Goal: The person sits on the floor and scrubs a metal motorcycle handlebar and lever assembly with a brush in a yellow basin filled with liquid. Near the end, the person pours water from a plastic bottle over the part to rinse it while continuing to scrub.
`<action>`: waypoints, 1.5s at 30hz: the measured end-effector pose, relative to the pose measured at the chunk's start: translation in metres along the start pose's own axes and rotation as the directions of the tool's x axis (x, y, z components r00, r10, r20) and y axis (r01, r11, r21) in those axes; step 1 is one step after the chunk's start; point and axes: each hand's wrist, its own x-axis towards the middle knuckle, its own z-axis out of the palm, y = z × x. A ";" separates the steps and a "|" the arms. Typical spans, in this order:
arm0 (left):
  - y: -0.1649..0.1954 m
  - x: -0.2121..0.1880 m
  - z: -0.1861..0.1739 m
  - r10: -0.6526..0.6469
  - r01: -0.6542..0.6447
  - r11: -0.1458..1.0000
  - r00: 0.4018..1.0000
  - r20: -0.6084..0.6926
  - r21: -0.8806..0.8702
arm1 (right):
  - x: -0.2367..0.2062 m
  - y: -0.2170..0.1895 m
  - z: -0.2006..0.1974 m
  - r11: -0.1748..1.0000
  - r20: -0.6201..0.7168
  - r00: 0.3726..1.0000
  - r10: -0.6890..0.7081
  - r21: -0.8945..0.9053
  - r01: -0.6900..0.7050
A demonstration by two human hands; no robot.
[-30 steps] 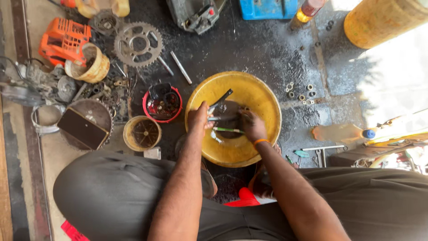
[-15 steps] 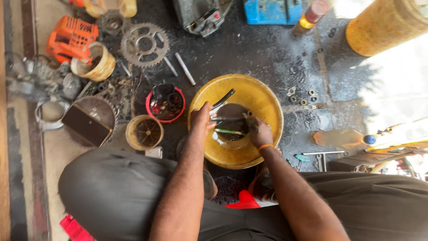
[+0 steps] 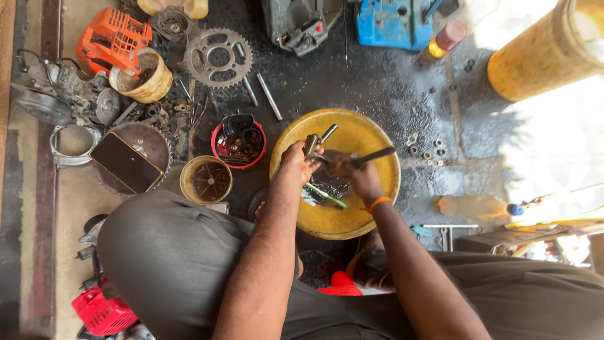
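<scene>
Both hands had risen above the yellow basin (image 3: 371, 214). The left hand (image 3: 294, 162) gripped a metal part (image 3: 313, 142) lifted since before. The right hand (image 3: 352, 173) clasped a dark tool (image 3: 374, 156).

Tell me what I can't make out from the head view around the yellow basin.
- Metal part in the left hand: fingers hide its lower end.
- Tool in the right hand: its working end is lost in the dark liquid.
- Yellow basin: near rim hidden by both forearms.
- Blue box: cut off by the top edge.

The small metal part (image 3: 313, 143) gripped in the left hand (image 3: 294, 162) is largely hidden by fingers. The tall yellow drum (image 3: 541, 53) runs off the top-right edge; a blue box (image 3: 393, 22), perhaps a battery, is cropped above.
</scene>
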 end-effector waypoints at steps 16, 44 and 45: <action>-0.011 -0.006 0.039 0.021 -0.013 0.999 0.964 -0.267 0.032 | -0.015 -0.038 0.000 0.850 0.045 0.918 -0.394 -0.362 0.383; -0.012 -0.007 0.051 0.049 -0.045 0.999 0.986 -0.158 0.027 | -0.008 -0.047 -0.002 0.551 0.152 0.789 -0.596 -0.638 0.538; -0.011 -0.008 0.050 0.060 -0.052 0.997 0.985 -0.161 0.055 | -0.006 -0.046 -0.005 0.542 0.156 0.799 -0.581 -0.658 0.522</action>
